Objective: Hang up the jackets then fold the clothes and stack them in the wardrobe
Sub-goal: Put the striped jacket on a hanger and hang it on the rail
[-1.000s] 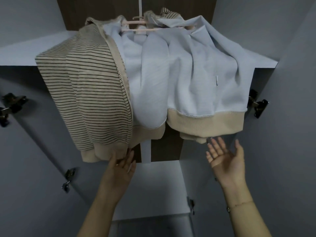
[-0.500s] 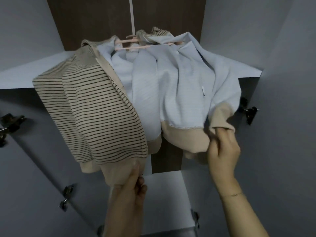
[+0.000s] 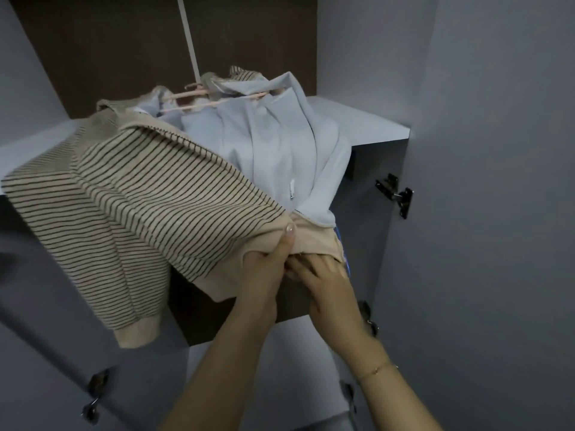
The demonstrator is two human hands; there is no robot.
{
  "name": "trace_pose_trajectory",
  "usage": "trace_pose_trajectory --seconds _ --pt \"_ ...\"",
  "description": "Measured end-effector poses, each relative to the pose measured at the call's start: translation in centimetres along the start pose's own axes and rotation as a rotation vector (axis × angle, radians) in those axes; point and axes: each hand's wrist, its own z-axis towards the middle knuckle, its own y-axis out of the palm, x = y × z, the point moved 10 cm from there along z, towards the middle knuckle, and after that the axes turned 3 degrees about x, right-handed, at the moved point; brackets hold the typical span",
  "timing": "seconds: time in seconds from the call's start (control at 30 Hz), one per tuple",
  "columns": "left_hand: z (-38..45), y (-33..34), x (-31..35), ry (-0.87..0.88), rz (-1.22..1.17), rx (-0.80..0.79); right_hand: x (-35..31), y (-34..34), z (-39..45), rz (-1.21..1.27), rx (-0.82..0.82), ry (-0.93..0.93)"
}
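The striped jacket (image 3: pixel 130 213) hangs on a pink hanger (image 3: pixel 199 98) up above both hands. The left hand (image 3: pixel 267 262) pinches its tan bottom edge (image 3: pixel 311 241), and the right hand (image 3: pixel 326 275) grips the other side, probably to close the front. The grey door (image 3: pixel 482 181) is right of them.

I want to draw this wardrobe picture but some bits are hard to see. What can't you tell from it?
Head view only:
- Rail holding the pink plastic hangers: hidden by the beige striped jacket and its pale blue lining.
- Right hand fingertips: tucked under the beige hem, so its grip is unclear.
- Left hand fingers: behind the hem; only the thumb shows.
- Lower shelf: cut off by the bottom edge.
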Motion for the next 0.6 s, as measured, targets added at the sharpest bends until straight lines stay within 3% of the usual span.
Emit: trace_pose_trajectory --seconds 0.1,0.2,0.23,0.3,0.37,0.43,0.53,0.6 --pt "0.7 -0.3 0.4 0.062 0.108 0.047 0.4 0.5 -0.9 0.127 -0.063 -0.02" --pt "1.0 -0.7 0.9 0.119 0.126 0.061 1.8 0.3 -2.8 0.452 0.038 0.061" --pt "1.0 -0.6 1.0 0.126 0.108 0.046 3.1 0.4 -3.7 0.601 0.096 0.17" --pt "1.0 -0.4 1.1 0.122 0.069 0.023 6.5 2.3 -5.7 0.974 0.172 0.559" --pt "0.9 -0.2 1.1 0.119 0.024 -0.004 7.6 6.4 -7.7 1.426 0.101 1.014" --pt "0.6 0.0 0.9 0.116 -0.009 -0.037 6.0 8.8 -8.0 1.835 -0.001 1.245" --pt "0.2 -0.2 0.8 0.117 -0.037 -0.073 4.5 8.4 -5.4 2.304 0.046 1.251" --pt "0.1 -0.5 0.7 0.125 -0.046 -0.086 4.6 7.1 -3.5 2.423 0.081 1.198"
